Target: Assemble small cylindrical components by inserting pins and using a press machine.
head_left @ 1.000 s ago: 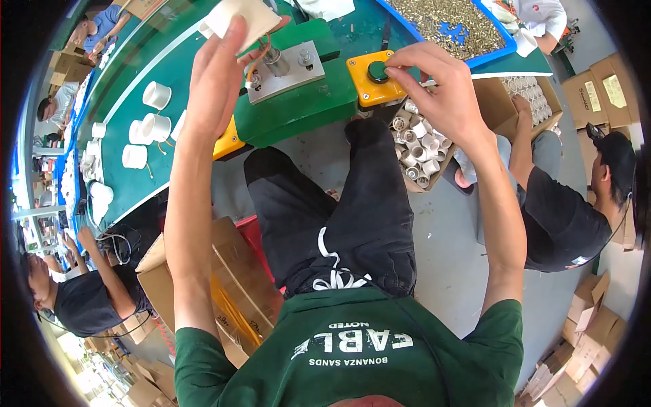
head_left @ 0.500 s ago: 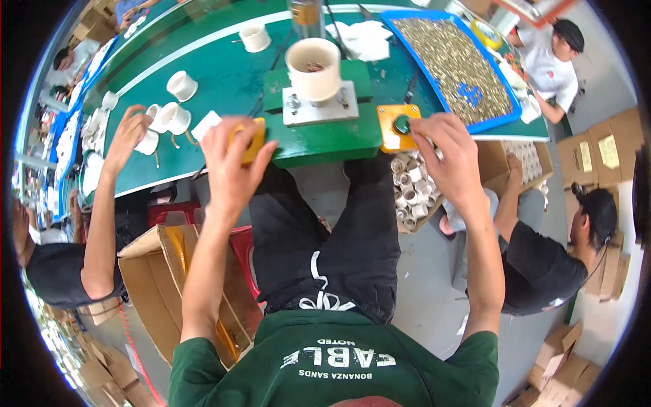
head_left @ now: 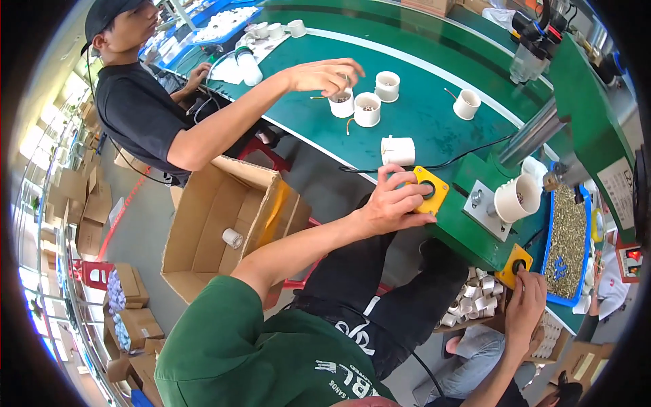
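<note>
My left hand lies over the left yellow button box, fingers apart, with one fingertip on its dark round button. On the right yellow button box, my right hand has a fingertip at the button, its fingers extended and nothing held. Between the boxes stands a green press base with a metal plate. A white plastic cup-shaped part sits on that plate, small brownish pieces inside it. The press's metal head is close beside the cup's mouth in this view.
Left of the press, several white cups stand on the green table, near a co-worker's hand. A blue tray of small metal pieces lies right. Below are an open carton and a box of white parts.
The view has swung left, bringing the co-worker and the carton further into sight. My left hand has settled onto its button box; my right hand stays at its button.
</note>
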Demonstrator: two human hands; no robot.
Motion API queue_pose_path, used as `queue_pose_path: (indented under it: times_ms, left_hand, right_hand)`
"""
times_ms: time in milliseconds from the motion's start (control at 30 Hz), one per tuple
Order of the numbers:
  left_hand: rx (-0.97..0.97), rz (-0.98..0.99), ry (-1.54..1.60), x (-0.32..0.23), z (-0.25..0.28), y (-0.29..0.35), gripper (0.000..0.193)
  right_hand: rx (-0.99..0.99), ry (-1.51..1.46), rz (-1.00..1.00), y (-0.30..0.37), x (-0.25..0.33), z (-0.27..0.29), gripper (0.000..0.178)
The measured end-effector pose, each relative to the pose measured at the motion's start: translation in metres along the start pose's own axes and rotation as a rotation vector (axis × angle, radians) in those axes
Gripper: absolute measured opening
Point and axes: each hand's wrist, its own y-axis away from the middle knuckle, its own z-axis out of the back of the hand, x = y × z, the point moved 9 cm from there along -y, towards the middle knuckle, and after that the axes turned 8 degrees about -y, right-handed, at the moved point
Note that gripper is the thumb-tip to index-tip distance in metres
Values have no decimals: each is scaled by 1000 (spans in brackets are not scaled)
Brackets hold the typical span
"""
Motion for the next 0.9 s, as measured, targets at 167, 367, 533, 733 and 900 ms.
queue_pose_path:
  times_ms: [167, 367, 533, 733, 900]
  left_hand:
    - [-26, -55, 145, 5, -10, 4, 48]
    - [-53, 26, 192, 12, -18, 9, 63]
    - [-41, 60, 178, 21, -16, 13, 63]
    - [-82, 63, 158, 24, -25, 19, 58]
    - [-60, 65, 145, 23, -22, 19, 56]
  right_hand:
    - [-40, -124, -77, -1, -15, 5, 13]
    - [-166, -194, -197, -7, -31, 23, 8]
    - [-310, -331, -211, -29, -32, 38, 11]
    - [-340, -517, -137, -64, -7, 42, 17]
    - [-282, -547, -135, -86, 11, 40, 18]
